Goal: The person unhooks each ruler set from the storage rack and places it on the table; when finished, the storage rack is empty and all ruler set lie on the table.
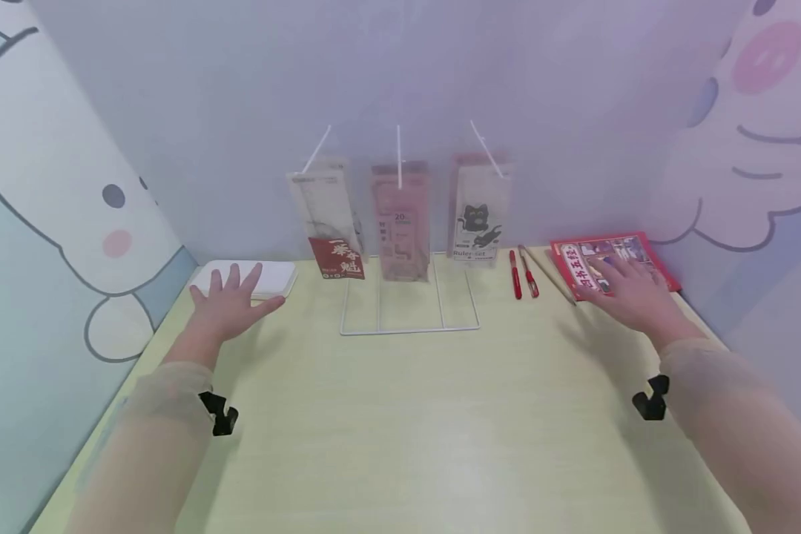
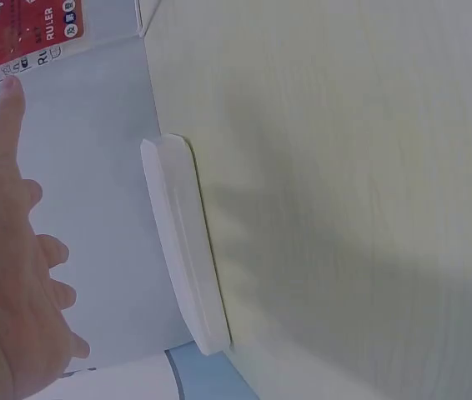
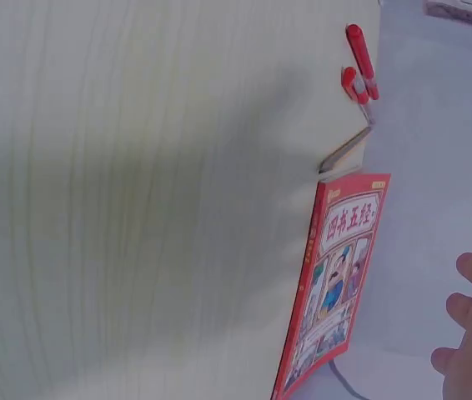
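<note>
Left hand [image 1: 225, 308] and right hand [image 1: 630, 293] were spread, empty.
From here they partly hid white box [image 1: 277, 278], red illustrated book [image 3: 332, 279].

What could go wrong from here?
1. The packets hang from thin white hooks; a bump might swing or dislodge them.
2. The red pen lies loose on the table; a nudge could roll it.
3. The right hand hides part of the red book in the head view, so a grip there may be misjudged.
</note>
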`<control>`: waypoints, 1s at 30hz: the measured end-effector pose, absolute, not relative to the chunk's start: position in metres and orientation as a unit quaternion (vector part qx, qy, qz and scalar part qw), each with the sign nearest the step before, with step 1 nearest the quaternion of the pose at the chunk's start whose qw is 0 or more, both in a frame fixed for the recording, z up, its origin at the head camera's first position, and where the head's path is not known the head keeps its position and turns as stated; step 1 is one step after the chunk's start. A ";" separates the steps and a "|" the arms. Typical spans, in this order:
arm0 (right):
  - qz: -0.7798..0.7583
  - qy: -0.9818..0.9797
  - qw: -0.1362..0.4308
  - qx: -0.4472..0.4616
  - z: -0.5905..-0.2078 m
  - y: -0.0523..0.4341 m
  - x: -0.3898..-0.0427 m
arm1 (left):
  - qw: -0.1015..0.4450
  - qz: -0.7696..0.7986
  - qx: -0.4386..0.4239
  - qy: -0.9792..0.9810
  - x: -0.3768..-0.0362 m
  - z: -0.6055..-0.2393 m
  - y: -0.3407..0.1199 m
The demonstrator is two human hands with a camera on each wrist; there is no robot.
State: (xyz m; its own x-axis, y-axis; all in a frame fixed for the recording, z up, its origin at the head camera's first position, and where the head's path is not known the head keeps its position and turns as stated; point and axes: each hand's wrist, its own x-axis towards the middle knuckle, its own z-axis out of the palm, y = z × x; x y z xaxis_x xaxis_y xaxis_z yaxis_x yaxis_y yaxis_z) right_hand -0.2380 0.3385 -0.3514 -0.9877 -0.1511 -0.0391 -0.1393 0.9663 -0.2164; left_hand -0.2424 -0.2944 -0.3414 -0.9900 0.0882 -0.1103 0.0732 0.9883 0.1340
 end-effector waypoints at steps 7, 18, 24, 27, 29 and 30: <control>-0.295 0.953 0.050 -0.040 -0.351 0.299 -0.257 | 0.066 0.073 0.050 0.994 -0.239 -0.352 -0.281; -0.419 0.902 -0.058 -0.083 -0.336 0.216 -0.283 | 0.068 0.119 0.084 0.987 -0.242 -0.386 -0.256; -0.407 0.896 -0.113 -0.139 -0.323 0.193 -0.291 | 0.067 0.130 0.116 0.982 -0.245 -0.402 -0.241; -0.395 0.902 -0.113 -0.136 -0.319 0.187 -0.293 | 0.069 0.139 0.128 0.980 -0.244 -0.406 -0.234; -0.396 0.903 -0.106 -0.127 -0.316 0.183 -0.293 | 0.072 0.146 0.131 0.978 -0.244 -0.409 -0.231; -0.400 0.903 -0.102 -0.120 -0.315 0.182 -0.293 | 0.071 0.149 0.132 0.977 -0.244 -0.410 -0.229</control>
